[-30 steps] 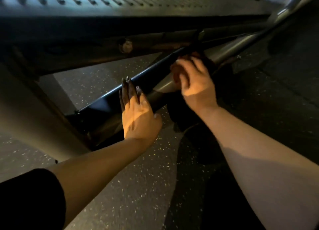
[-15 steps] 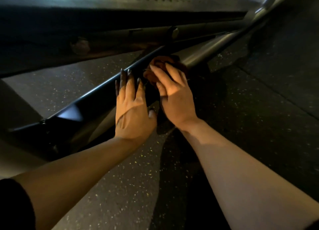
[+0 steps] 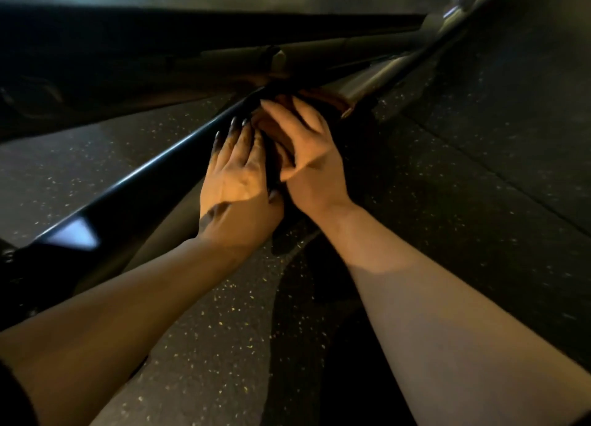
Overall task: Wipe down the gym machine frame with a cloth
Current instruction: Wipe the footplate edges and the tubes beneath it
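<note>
Lying under the right hand (image 3: 308,166), fingers (image 3: 287,118) spread and pressing: dark reddish crumpled cloth (image 3: 319,97) on the glossy black slanted frame rail (image 3: 153,166). Running lower-left to upper-right, that rail's long axis. Resting flat just beside, fingers straight and together: left hand (image 3: 235,182).

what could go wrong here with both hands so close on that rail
The right hand presses the dark cloth where the rail meets a bracket; fingers could get pinched there. The left hand lies flat beside it and may block the wipe. It is dim, so missed spots are likely.
</note>
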The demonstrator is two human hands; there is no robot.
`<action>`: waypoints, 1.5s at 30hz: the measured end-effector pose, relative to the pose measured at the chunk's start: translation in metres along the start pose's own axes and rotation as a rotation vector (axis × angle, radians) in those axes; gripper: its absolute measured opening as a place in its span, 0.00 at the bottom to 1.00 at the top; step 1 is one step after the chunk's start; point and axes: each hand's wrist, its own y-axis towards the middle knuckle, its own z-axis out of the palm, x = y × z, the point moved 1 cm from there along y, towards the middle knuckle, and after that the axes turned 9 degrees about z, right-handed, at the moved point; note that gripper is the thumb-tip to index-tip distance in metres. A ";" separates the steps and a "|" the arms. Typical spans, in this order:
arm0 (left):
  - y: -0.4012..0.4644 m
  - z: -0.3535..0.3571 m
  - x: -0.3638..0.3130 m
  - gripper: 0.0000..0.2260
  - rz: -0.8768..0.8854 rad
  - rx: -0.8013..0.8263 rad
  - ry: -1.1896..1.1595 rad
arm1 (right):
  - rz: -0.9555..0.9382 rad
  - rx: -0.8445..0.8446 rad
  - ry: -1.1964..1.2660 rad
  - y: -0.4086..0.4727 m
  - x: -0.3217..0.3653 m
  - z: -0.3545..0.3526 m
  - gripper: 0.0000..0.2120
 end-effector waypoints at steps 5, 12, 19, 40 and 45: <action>0.026 0.006 -0.015 0.34 0.048 0.094 0.080 | 0.092 -0.065 -0.129 0.043 -0.028 -0.027 0.21; 0.036 0.005 -0.016 0.34 0.056 0.100 0.085 | 0.107 -0.219 0.051 0.025 -0.009 0.003 0.16; 0.035 -0.001 -0.019 0.39 -0.018 0.226 0.125 | 0.037 -0.220 0.070 0.047 -0.042 -0.019 0.12; 0.041 -0.023 -0.032 0.40 -0.112 0.376 0.037 | 0.167 -0.156 0.158 0.024 0.004 -0.006 0.15; -0.072 -0.026 -0.025 0.34 -0.243 0.018 -0.037 | 0.075 -0.068 0.071 -0.032 0.052 0.026 0.16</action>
